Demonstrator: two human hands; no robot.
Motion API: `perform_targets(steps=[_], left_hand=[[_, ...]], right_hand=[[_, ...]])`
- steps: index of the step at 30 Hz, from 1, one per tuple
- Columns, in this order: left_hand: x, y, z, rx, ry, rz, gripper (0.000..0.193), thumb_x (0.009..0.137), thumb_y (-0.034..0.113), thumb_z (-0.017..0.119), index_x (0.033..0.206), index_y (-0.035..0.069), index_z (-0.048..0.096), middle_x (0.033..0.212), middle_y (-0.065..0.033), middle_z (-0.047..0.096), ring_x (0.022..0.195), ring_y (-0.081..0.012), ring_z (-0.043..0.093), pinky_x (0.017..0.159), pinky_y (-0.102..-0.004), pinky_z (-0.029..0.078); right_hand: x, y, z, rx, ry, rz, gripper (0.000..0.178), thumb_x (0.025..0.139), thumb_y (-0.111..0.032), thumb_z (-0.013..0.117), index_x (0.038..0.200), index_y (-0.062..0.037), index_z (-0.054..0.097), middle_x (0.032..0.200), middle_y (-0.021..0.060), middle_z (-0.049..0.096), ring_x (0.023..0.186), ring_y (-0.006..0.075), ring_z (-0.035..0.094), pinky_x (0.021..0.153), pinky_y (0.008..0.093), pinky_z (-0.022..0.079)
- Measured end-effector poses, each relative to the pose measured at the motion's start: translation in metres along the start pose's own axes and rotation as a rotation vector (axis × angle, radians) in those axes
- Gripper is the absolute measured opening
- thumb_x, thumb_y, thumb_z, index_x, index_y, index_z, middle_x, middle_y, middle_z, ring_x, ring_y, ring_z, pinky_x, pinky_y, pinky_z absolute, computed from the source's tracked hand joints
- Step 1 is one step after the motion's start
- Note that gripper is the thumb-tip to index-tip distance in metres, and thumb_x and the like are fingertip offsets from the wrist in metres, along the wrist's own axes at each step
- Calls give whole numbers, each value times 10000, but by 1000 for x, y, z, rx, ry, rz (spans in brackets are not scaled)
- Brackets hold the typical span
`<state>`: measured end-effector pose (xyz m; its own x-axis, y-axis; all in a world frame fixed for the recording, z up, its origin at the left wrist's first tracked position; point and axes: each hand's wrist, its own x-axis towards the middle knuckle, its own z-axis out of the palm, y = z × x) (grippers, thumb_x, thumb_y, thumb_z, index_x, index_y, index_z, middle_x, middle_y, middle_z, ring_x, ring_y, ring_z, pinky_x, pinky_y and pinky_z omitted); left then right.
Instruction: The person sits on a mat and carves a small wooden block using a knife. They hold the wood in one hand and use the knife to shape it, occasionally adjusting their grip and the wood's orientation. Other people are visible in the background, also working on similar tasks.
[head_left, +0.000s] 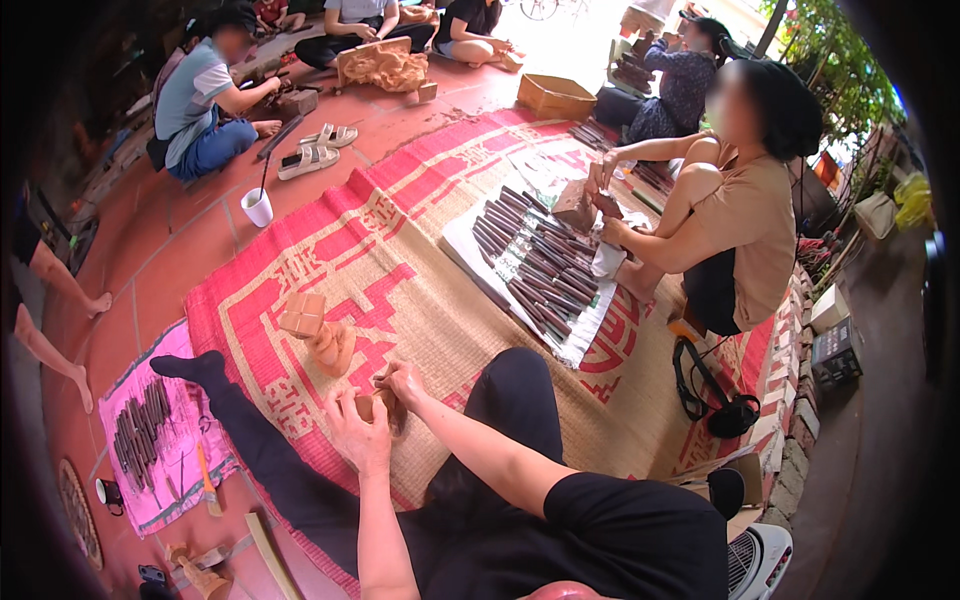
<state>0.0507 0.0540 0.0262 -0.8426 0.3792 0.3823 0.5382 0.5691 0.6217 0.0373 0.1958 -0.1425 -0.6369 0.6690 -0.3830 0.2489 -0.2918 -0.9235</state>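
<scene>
My left hand curls around a small light-brown piece of wood between my outstretched legs. My right hand is closed at the far side of the same piece, its fingers bent over it; whether a tool is also in it I cannot make out. Just beyond my hands, a carved wooden figure stands on the mat, with a squared wooden block at its top. Both rest on the red and straw-coloured woven mat.
Rows of dark-handled carving tools lie on a white cloth, beside a crouching person working on wood. More tools lie on a pink cloth. A mallet, white cup, shoes and wooden crate surround the mat.
</scene>
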Motion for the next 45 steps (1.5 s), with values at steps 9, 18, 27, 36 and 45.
perform_targets(steps=[9, 18, 27, 36, 45], left_hand=[[-3, -15, -7, -7, 26, -18, 306, 767, 177, 687, 1042, 68, 609, 1167, -127, 531, 1080, -341, 550, 886, -448, 480], [-10, -13, -4, -12, 56, 11, 327, 765, 216, 709, 1046, 76, 613, 1186, -137, 526, 1085, -354, 549, 861, -456, 497], [-10, -9, -1, -24, 30, 15, 314, 769, 205, 710, 1037, 73, 615, 1188, -129, 526, 1078, -340, 549, 889, -448, 476], [-9, -9, -6, -1, 20, 19, 336, 760, 216, 717, 1049, 72, 621, 1189, -136, 525, 1070, -341, 551, 881, -457, 477], [-10, -14, -6, 0, 52, 5, 328, 754, 218, 721, 1035, 80, 623, 1183, -135, 525, 1058, -350, 554, 870, -459, 484]], right_hand=[[-17, -32, -1, 212, -151, -6, 267, 720, 79, 736, 677, -61, 512, 770, 58, 680, 827, 204, 716, 618, 307, 562], [17, -6, -4, -192, -344, -40, 221, 711, -112, 796, 706, -66, 581, 818, 61, 708, 777, 195, 680, 695, 340, 533], [20, 1, -1, -227, -82, -37, 183, 690, -41, 783, 658, -43, 603, 749, 78, 703, 783, 173, 705, 651, 312, 539], [-13, -36, 10, -569, -49, -38, 256, 715, -150, 779, 628, -61, 555, 663, 59, 663, 739, 166, 704, 613, 330, 519], [-9, -42, 9, -671, -303, -13, 253, 717, -247, 783, 671, -104, 580, 752, 73, 700, 754, 190, 678, 663, 401, 499]])
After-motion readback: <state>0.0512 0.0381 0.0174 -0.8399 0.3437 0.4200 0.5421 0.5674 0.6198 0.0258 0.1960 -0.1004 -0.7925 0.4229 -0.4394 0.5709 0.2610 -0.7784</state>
